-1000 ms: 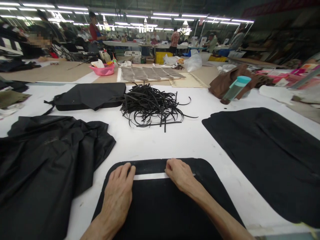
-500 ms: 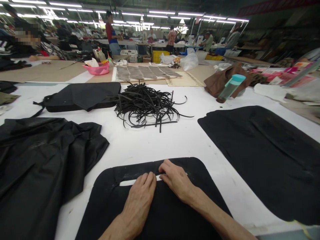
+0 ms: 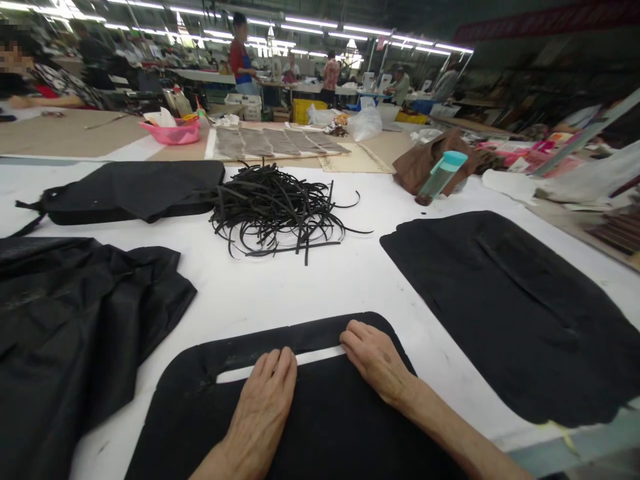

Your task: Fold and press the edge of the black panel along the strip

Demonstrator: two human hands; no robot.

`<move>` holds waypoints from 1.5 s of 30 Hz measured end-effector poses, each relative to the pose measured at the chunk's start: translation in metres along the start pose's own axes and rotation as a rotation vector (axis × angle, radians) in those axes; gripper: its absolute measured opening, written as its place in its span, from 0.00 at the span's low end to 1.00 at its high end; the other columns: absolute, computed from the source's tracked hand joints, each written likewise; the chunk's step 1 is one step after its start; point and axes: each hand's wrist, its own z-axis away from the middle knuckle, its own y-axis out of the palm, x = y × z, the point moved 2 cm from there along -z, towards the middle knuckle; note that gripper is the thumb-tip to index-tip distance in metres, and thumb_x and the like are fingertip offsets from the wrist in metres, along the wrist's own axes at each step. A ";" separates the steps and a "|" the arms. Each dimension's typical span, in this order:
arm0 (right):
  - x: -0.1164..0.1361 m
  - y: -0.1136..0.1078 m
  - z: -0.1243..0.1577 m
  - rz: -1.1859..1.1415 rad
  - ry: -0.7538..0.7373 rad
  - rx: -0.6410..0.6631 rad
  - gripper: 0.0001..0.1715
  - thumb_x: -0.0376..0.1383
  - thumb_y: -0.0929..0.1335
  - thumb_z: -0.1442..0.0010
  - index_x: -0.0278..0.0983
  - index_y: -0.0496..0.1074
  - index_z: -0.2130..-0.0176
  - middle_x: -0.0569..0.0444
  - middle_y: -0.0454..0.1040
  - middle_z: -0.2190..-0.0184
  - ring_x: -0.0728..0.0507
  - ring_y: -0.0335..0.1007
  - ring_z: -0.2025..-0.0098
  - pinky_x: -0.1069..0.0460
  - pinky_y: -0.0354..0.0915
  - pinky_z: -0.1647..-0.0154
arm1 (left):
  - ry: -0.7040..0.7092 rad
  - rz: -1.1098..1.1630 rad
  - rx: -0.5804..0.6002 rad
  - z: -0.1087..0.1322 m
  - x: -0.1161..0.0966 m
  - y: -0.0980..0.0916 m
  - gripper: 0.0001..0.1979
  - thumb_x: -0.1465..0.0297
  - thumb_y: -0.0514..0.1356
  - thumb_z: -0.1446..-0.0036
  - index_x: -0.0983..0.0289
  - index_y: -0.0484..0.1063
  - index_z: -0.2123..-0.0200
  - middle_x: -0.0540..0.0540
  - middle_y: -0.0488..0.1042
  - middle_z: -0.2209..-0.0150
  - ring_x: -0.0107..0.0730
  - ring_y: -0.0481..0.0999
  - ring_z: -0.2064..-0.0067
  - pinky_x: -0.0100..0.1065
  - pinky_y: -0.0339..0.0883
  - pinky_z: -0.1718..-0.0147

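Note:
A black fabric panel (image 3: 320, 420) with rounded corners lies flat in front of me. A long narrow slot (image 3: 320, 356) runs across its upper part, and white shows through it. My left hand (image 3: 265, 400) rests flat on the panel, its fingertips lying across the slot's middle left. Toward the slot's right end, my right hand (image 3: 375, 357) has its fingers bent and pressed together on the fabric edge. Its thumb and the underside of its fingers are hidden.
A heap of thin black strips (image 3: 280, 207) lies beyond the panel. Black fabric (image 3: 75, 313) is crumpled at left; another slotted black panel (image 3: 510, 307) lies at right. Farther back are a stacked black piece (image 3: 135, 190), a bottle (image 3: 443, 177) and a pink basket (image 3: 173, 133).
My right hand has slid right along the slot, away from my left hand, uncovering more of the white gap. The left hand stays on the panel. The view has shifted slightly right.

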 end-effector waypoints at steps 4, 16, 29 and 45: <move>-0.003 -0.004 0.000 -0.092 0.080 0.005 0.10 0.31 0.59 0.36 0.37 0.66 0.67 0.54 0.66 0.67 0.47 0.62 0.64 0.54 0.57 0.62 | 0.060 -0.035 0.000 0.000 -0.002 0.002 0.26 0.86 0.50 0.53 0.72 0.65 0.49 0.61 0.69 0.51 0.42 0.67 0.51 0.38 0.65 0.52; -0.002 -0.018 -0.028 -0.098 0.340 0.248 0.10 0.30 0.61 0.43 0.36 0.71 0.70 0.52 0.75 0.69 0.44 0.70 0.64 0.53 0.56 0.66 | 0.049 -0.139 0.048 -0.006 -0.012 -0.014 0.27 0.83 0.52 0.50 0.68 0.61 0.45 0.59 0.69 0.62 0.39 0.69 0.61 0.40 0.67 0.60; 0.000 -0.026 -0.035 -0.068 0.391 0.331 0.13 0.30 0.61 0.45 0.37 0.74 0.69 0.49 0.77 0.67 0.42 0.72 0.62 0.52 0.58 0.65 | -0.030 -0.110 0.159 -0.024 -0.021 -0.016 0.27 0.79 0.55 0.49 0.59 0.61 0.44 0.56 0.69 0.64 0.41 0.70 0.65 0.40 0.68 0.69; 0.001 -0.031 -0.035 -0.104 0.395 0.319 0.12 0.29 0.61 0.48 0.35 0.74 0.71 0.48 0.77 0.71 0.41 0.72 0.66 0.52 0.56 0.70 | 0.105 -0.204 0.027 -0.046 -0.052 -0.011 0.25 0.81 0.52 0.53 0.72 0.66 0.49 0.61 0.72 0.64 0.40 0.69 0.64 0.38 0.68 0.65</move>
